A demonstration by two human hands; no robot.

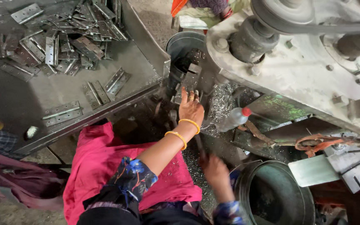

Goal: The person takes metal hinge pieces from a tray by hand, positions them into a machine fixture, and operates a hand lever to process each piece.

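On the far left, a loose heap of flat grey steel hinge plates (59, 37) lies across the dark metal counter (5, 96), with a few opened hinges scattered nearer you by its raised edge. Just right of that, a bright pink cloth (101, 162) covers your lap.

At the centre, your left hand (190, 109), two yellow bangles on its wrist, reaches away from you to the grey hinge piece (189, 81) standing under the machine. Your fingers curl around its lower end and press it in place, beside the dark round metal bin (184, 46) behind it.

Nearer you, your right hand (214, 166) is blurred and low; you cannot tell how far it is closed or whether it grips anything.

To the right, a clear plastic bottle with a red cap (234, 118) lies among shiny metal shavings (219, 104). The large grey press machine (296, 66) fills the far right, and a dark round bucket (271, 196) sits near right.
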